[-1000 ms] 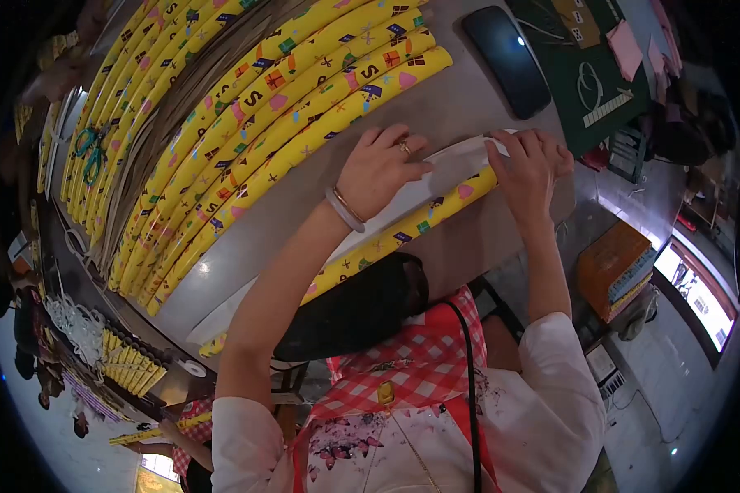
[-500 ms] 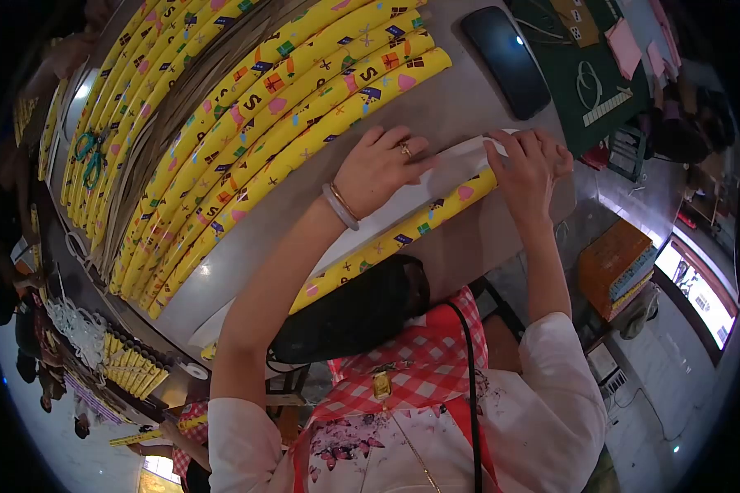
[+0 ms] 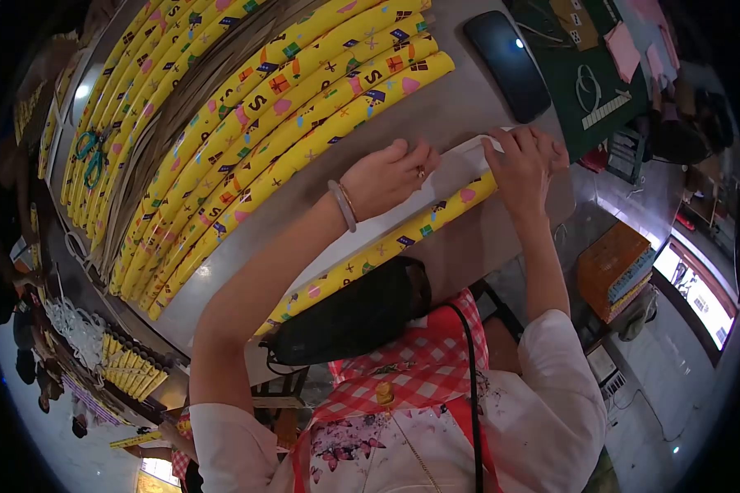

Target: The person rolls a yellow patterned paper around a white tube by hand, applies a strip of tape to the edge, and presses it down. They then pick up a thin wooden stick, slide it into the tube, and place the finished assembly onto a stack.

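A sheet of yellow printed paper lies along the near table edge, its yellow side [image 3: 436, 215] curved like a tube and its white side [image 3: 462, 168] facing up behind it. My right hand [image 3: 528, 160] is closed over the sheet's right end, thumb at the left and fingers bent over the far side. My left hand [image 3: 389, 179], with a ring and bangles at the wrist, is above the white side near the middle. Its fingers are curled in against the thumb; whether anything is between them is hidden. A black pouch [image 3: 353, 316] sits just in front of the yellow tube.
Several yellow printed rolls [image 3: 304, 123] lie side by side beyond my left arm, with brown strips [image 3: 193, 90] among them. Teal-handled scissors [image 3: 93, 158] rest on the rolls. A phone [image 3: 508, 67] lies near a green mat [image 3: 561, 107]. An orange box [image 3: 615, 263] stands at the right.
My left hand has turned, and its spread fingers have curled inward. The left forearm has swung slightly outward. My right hand stays at the sheet's right end.
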Action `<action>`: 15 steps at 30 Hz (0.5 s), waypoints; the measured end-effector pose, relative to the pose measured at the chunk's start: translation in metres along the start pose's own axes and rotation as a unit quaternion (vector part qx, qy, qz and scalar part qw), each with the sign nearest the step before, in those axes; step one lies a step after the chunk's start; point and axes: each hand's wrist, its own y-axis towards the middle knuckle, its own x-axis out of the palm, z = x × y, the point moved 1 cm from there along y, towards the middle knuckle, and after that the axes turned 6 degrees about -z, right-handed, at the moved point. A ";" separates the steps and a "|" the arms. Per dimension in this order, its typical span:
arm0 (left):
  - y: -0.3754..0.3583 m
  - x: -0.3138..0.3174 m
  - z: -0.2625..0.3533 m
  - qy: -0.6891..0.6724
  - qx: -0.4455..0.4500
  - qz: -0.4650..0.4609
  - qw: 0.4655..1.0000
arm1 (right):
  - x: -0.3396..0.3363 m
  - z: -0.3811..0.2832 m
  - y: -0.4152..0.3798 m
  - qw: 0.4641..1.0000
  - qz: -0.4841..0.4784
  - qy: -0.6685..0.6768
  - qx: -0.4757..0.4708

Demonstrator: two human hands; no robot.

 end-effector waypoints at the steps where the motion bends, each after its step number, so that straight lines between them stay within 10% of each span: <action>1: 0.000 0.000 0.000 0.018 0.017 -0.014 1.000 | -0.001 -0.001 0.000 1.000 0.000 -0.001 0.000; 15: -0.002 0.001 0.002 0.016 0.010 -0.025 1.000 | 0.012 -0.007 -0.003 0.998 -0.003 -0.041 0.054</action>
